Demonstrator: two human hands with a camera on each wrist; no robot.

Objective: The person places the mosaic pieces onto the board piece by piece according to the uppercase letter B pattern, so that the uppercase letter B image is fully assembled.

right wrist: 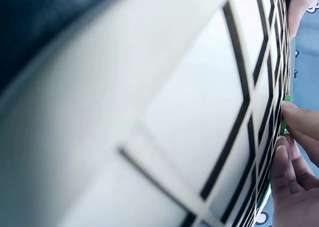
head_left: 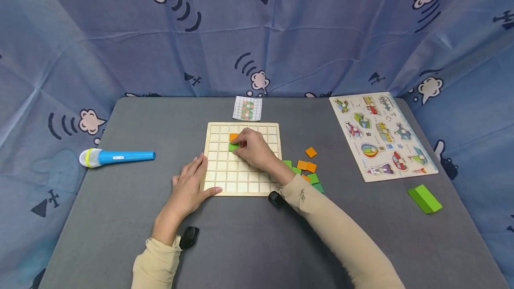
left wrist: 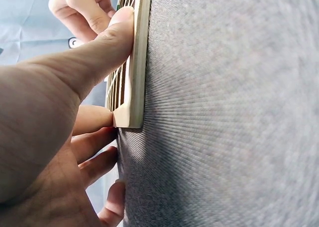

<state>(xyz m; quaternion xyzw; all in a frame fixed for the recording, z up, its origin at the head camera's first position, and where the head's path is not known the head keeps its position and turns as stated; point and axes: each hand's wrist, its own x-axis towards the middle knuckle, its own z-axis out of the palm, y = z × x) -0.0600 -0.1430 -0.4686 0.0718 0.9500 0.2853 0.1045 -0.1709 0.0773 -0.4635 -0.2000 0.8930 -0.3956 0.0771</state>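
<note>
A pale wooden grid board (head_left: 242,187) lies on the grey table. My right hand (head_left: 254,148) is over its upper middle, pinching a green square tile (head_left: 233,147) between thumb and fingers. Just beyond that, an orange tile (head_left: 234,137) sits in the grid, partly covered by the fingers. In the right wrist view the green tile (right wrist: 283,126) shows edge-on at the fingertips. My left hand (head_left: 190,184) rests at the board's near left corner, fingers along the left side and thumb (left wrist: 122,25) pressing on the near rim.
Loose orange (head_left: 311,152) and green tiles (head_left: 313,178) lie right of the board, some beside the right forearm. A printed pattern card (head_left: 247,109) is behind the board. A toy microphone (head_left: 120,157) lies left; a picture puzzle board (head_left: 381,137) and a green block (head_left: 424,199) are right.
</note>
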